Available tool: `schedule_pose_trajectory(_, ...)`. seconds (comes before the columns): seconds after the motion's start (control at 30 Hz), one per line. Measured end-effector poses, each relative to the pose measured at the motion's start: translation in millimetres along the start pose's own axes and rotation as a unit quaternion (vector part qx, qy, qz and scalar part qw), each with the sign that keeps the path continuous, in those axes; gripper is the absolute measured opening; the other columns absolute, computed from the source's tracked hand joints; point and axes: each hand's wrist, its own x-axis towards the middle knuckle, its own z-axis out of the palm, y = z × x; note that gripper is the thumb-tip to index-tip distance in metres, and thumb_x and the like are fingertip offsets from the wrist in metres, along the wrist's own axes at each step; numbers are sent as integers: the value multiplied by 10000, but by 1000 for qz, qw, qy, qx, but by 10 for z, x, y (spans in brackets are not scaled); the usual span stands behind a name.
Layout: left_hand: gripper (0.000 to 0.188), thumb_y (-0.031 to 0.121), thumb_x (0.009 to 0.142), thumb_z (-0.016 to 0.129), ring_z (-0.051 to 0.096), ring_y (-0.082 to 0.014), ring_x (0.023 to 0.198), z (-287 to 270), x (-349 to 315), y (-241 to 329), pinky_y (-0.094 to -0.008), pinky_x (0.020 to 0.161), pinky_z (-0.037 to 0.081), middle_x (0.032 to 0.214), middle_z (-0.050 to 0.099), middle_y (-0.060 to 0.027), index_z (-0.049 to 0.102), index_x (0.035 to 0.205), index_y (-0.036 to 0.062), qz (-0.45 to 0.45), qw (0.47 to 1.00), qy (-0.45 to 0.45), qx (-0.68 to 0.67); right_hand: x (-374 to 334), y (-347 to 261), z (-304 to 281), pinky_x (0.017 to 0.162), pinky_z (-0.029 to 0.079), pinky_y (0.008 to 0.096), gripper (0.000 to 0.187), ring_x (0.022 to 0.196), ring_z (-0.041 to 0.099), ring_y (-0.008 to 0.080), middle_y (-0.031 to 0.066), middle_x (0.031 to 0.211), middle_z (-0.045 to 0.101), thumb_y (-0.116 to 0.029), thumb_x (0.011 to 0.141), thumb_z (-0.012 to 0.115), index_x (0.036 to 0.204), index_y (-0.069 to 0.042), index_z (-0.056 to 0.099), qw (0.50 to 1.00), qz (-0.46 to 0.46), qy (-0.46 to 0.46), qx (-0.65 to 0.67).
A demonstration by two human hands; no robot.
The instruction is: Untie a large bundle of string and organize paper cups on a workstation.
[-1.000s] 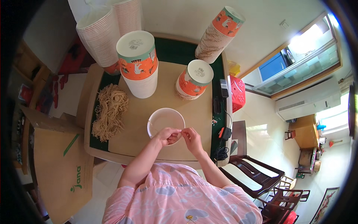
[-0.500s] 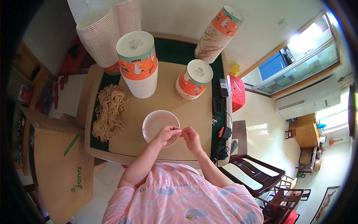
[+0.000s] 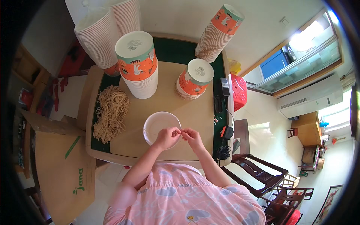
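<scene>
The tub (image 3: pixel 160 120) had slid a little leftward, toward the cords (image 3: pixel 111 114), over the last second, while the fingertips had stayed together almost where they were; that put their meeting point level with the tub's right rim, and suggested that the fine finger work was unfinished. The left hand (image 3: pixel 167 139) had also rolled slightly, so that its back faced up more than before. It lay over the near right part of the tub, thumb and forefinger drawn into a narrow pinch, the other fingers curled under. The right hand (image 3: pixel 192 138) came in from just outside the tub's right side, its fingers likewise narrowed to a pinch, tips touching or nearly touching the left's. What was between them was too small to tell, and whether either hand pressed on the rim could not be seen. Both forearms rose from the near side of the tub and converged on it. The tub stood mouth up on the brown sheet (image 3: pixel 200 116), a thin strand (image 3: pixel 150 132) at its left rim. Beyond it stood the tall stack (image 3: pixel 139 71) and the short stack (image 3: pixel 194 80).
</scene>
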Motion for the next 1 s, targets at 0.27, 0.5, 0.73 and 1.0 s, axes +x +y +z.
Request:
schedule_pose_trajectory(0.27, 91, 127, 764, 644, 509, -111, 486, 48, 24, -101, -267, 490, 415, 550, 557, -49, 640, 802, 44, -38, 994, 11, -104, 24, 52, -20, 606, 436, 202, 161, 681, 540, 68, 11, 773, 619, -131, 846, 624, 953, -11, 638, 1000, -17, 10, -18)
schedule_pose_trajectory(0.5, 59, 85, 766, 646, 498, -84, 518, 20, 37, -75, -250, 493, 411, 584, 575, -28, 638, 783, 29, -40, 998, 35, -32, 21, -14, 72, 566, 397, 194, 137, 623, 498, 62, -9, 696, 565, -138, 863, 603, 890, -5, 619, 1000, 9, 26, -1)
schedule_pose_trajectory(0.73, 79, 117, 736, 668, 584, -200, 592, 66, 3, -95, -317, 540, 467, 694, 589, -76, 623, 737, 53, -3, 996, 85, -22, 30, -27, 54, 564, 391, 198, 135, 612, 493, 69, -13, 690, 551, -141, 860, 605, 890, -11, 624, 993, 67, -1, 97)
schedule_pose_trajectory(1.0, 91, 116, 728, 672, 583, -215, 607, 94, -52, -49, -333, 557, 472, 704, 576, -85, 619, 698, 48, -1, 995, 103, -2, -45, -90, 125, 573, 409, 198, 152, 619, 507, 69, -4, 719, 591, -143, 844, 624, 903, -3, 635, 997, 58, 43, 14)
